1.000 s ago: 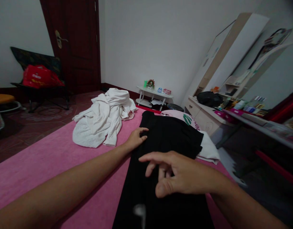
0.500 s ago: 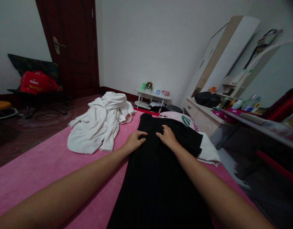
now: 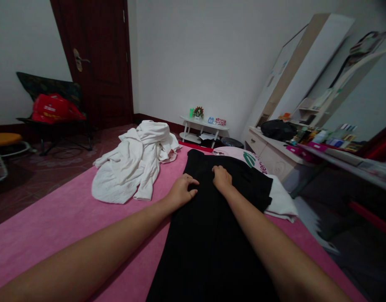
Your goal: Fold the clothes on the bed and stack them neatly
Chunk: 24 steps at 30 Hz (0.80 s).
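Note:
A long black garment lies spread on the pink bed cover, reaching from its far end down to the bottom of the view. Resting on the garment's left edge, my left hand is open, thumb and fingers apart. My right hand, farther right on the garment, has its fingers curled in and closed on the black cloth. Whatever folds lie beneath its fingertips are hidden. Whether the garment is trousers or something else, I cannot tell.
White clothing lies heaped to the left. A folded white cloth and a pinkish printed item show beyond the garment. A dresser stands right, a small white table by the wall, a chair with a red bag at left.
The fingers of my right hand have drawn together onto the black cloth. My left hand stays open at the garment's left edge. The whole view has shifted slightly.

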Each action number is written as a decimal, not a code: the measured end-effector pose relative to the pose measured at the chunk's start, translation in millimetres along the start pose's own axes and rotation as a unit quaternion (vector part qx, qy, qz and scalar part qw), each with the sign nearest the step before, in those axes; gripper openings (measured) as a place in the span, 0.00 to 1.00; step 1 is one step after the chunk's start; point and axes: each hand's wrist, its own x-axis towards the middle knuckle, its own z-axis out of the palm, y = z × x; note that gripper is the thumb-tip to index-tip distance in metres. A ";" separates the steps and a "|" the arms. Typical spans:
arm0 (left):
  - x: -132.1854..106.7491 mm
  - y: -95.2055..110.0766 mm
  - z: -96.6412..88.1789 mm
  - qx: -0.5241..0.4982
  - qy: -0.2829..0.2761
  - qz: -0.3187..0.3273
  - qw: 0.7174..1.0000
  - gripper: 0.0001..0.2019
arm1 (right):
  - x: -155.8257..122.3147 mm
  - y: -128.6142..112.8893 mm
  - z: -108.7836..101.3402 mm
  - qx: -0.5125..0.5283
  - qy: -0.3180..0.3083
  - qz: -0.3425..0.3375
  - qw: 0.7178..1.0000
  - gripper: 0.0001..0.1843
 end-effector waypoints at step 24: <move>-22.6 19.3 7.7 0.154 -0.160 0.168 0.960 0.22 | -35.0 183.3 -52.2 -0.034 -0.106 0.216 0.970 0.28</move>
